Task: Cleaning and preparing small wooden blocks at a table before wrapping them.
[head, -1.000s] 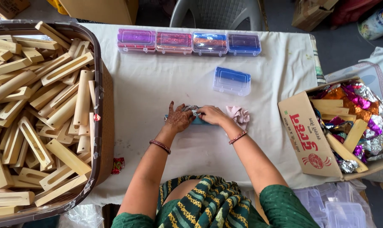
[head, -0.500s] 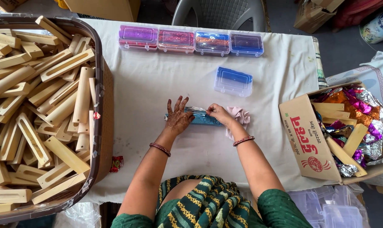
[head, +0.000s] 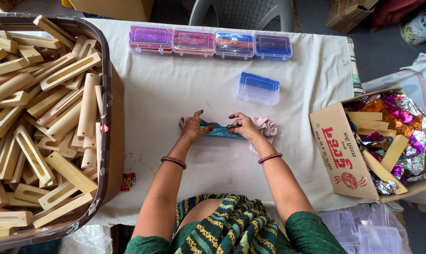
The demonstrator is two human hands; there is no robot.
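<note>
Two hands wrap a long thing in shiny blue foil on a white cloth.

A big tub [head: 110, 155] of pale wood blocks [head: 39, 122] sits on the left, and a cardboard box [head: 337, 150] of bright crinkly foils on the right. Four clear cases [head: 210, 43] line the far edge, with a blue one [head: 258, 88] nearer. The blue foil [head: 218, 131] lies flat between the hands. The left hand [head: 192, 128] presses one end with fingers spread; the right hand [head: 243, 126] pinches the other end, just beside a pink rag [head: 268, 127].
</note>
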